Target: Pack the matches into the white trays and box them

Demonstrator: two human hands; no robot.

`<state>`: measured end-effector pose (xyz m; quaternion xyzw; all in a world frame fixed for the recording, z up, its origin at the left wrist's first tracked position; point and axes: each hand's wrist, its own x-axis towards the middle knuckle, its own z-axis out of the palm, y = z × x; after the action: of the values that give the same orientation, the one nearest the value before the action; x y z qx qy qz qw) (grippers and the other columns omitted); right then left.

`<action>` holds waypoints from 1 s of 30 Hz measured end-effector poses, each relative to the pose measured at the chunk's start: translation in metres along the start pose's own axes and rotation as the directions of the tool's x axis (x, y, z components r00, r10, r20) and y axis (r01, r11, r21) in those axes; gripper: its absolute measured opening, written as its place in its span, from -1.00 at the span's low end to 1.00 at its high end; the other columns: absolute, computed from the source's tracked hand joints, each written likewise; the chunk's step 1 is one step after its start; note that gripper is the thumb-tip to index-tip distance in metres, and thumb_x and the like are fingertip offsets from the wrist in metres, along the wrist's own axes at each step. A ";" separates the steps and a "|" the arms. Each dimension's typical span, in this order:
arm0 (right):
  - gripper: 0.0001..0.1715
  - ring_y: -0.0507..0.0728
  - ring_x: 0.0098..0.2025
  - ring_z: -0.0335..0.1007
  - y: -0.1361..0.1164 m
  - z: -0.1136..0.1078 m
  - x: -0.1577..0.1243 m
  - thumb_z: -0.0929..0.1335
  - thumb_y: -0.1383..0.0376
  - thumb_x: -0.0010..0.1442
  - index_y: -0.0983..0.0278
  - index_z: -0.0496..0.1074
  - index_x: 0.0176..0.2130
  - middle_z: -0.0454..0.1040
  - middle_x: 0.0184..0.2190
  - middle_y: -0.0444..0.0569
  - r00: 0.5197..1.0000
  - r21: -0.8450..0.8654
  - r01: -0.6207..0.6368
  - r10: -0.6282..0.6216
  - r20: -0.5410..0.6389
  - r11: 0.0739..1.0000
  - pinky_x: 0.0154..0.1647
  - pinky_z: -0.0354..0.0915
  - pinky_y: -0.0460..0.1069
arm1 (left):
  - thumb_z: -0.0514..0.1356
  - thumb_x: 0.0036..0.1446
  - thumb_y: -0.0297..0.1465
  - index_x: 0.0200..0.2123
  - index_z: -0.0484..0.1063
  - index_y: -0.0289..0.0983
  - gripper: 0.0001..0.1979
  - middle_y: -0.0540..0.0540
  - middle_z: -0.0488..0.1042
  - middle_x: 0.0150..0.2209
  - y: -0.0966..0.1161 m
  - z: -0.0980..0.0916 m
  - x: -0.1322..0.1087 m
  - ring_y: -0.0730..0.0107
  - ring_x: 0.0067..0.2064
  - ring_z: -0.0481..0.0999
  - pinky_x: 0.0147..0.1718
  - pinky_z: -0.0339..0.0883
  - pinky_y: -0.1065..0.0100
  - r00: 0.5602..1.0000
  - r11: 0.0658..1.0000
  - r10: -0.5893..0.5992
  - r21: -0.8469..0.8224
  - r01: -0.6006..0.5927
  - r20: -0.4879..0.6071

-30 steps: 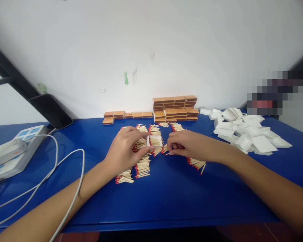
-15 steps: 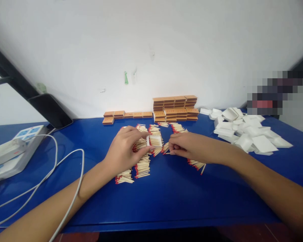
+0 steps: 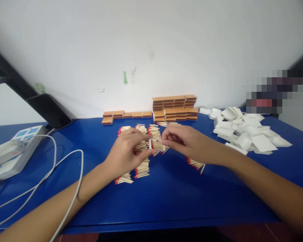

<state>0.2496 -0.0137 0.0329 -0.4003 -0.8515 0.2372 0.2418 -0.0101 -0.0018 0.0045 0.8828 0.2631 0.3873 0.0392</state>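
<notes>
white wall [image 3: 181,50], floor [image 3: 252,232] perhaps reddish

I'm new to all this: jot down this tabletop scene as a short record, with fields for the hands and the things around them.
Left hand: grips open white matchbox tray between thumb and fingers
Tray contents: red-headed matchsticks
Right hand: pinched close to the tray's right end; whether it holds a match is unclear
On blue table: loose matchsticks in rough columns
By wall: stacked matchboxes
Right side: heap of white trays
Left side: power strip, white cable, tilted smartphone

Bare forearms [image 3: 262,183], slim bare wrists [image 3: 223,154]
</notes>
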 end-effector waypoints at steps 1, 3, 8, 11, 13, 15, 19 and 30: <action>-0.73 0.08 -0.36 0.30 -0.001 0.003 0.001 0.30 0.13 0.47 0.22 0.43 -0.23 0.45 -0.36 -0.11 1.000 -0.001 0.007 -0.007 -0.024 1.000 -0.29 0.18 0.00 | 0.46 0.21 -0.24 -0.01 0.61 -0.32 -0.63 -0.19 0.68 -0.20 0.002 0.000 0.000 0.14 -0.13 0.61 -0.09 0.50 0.12 1.000 1.000 -0.005 -0.020 0.005 0.000; -0.78 0.07 -0.35 0.31 -0.001 0.009 0.002 0.32 0.20 0.45 0.22 0.44 -0.25 0.44 -0.37 -0.12 0.999 -0.018 0.017 -0.018 -0.048 1.000 -0.29 0.17 -0.01 | 0.47 0.21 -0.23 -0.01 0.61 -0.33 -0.62 -0.21 0.68 -0.19 0.004 0.001 0.001 0.12 -0.12 0.61 -0.10 0.50 0.12 1.000 0.999 -0.011 -0.047 0.011 0.003; -0.89 0.05 -0.37 0.31 0.001 0.012 0.002 0.38 0.31 0.35 0.23 0.50 -0.27 0.43 -0.41 -0.14 0.992 -0.099 0.048 -0.059 -0.116 0.994 -0.30 0.16 -0.02 | 0.47 0.19 -0.23 -0.01 0.62 -0.30 -0.63 -0.21 0.68 -0.18 0.005 0.001 0.001 0.12 -0.11 0.62 -0.08 0.51 0.13 0.999 0.997 -0.033 -0.066 0.034 0.012; -0.88 0.05 -0.38 0.31 0.003 0.005 0.001 0.38 0.31 0.36 0.23 0.52 -0.26 0.43 -0.41 -0.13 0.983 -0.147 0.067 -0.091 -0.160 0.987 -0.30 0.16 -0.02 | 0.50 0.16 -0.24 -0.03 0.63 -0.28 -0.64 -0.17 0.68 -0.18 0.004 0.001 0.000 0.15 -0.13 0.62 -0.07 0.51 0.13 0.997 0.995 -0.076 -0.067 0.076 -0.007; -0.85 0.05 -0.39 0.31 0.008 -0.001 0.001 0.37 0.28 0.38 0.23 0.52 -0.26 0.44 -0.41 -0.13 0.986 -0.176 0.063 -0.088 -0.139 0.982 -0.31 0.16 -0.02 | 0.50 0.17 -0.25 -0.03 0.63 -0.26 -0.65 -0.15 0.69 -0.18 0.003 0.000 0.000 0.18 -0.13 0.61 -0.09 0.50 0.16 0.994 0.992 -0.109 -0.063 0.107 -0.030; -0.83 0.07 -0.38 0.33 0.015 -0.007 0.002 0.37 0.26 0.37 0.23 0.54 -0.26 0.46 -0.39 -0.10 0.995 -0.207 0.072 -0.083 -0.047 0.976 -0.30 0.16 -0.01 | 0.49 0.18 -0.24 -0.03 0.63 -0.25 -0.66 -0.13 0.69 -0.18 0.002 -0.001 0.000 0.19 -0.13 0.62 -0.11 0.50 0.17 0.988 0.990 -0.140 -0.038 0.138 -0.064; -0.86 0.09 -0.33 0.39 0.028 -0.010 0.004 0.39 0.32 0.32 0.23 0.59 -0.24 0.49 -0.35 -0.06 0.982 -0.204 0.093 -0.056 0.179 0.975 -0.27 0.20 0.00 | 0.47 0.20 -0.20 -0.04 0.63 -0.24 -0.66 -0.14 0.69 -0.15 -0.001 -0.003 0.000 0.18 -0.12 0.64 -0.14 0.52 0.20 0.981 0.986 -0.161 0.014 0.164 -0.110; -0.85 0.09 -0.34 0.36 0.022 -0.007 0.001 0.35 0.44 0.25 0.24 0.53 -0.27 0.50 -0.31 -0.05 0.942 -0.215 -0.050 0.118 0.314 0.975 -0.30 0.23 -0.01 | 0.47 0.20 -0.21 -0.02 0.62 -0.28 -0.63 -0.14 0.69 -0.17 -0.001 -0.003 0.001 0.18 -0.12 0.61 -0.12 0.52 0.17 0.990 0.992 -0.111 0.043 0.115 -0.092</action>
<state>0.2655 0.0010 0.0255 -0.4145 -0.8815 0.2215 0.0457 -0.0121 -0.0013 0.0072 0.8488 0.3234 0.4173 0.0279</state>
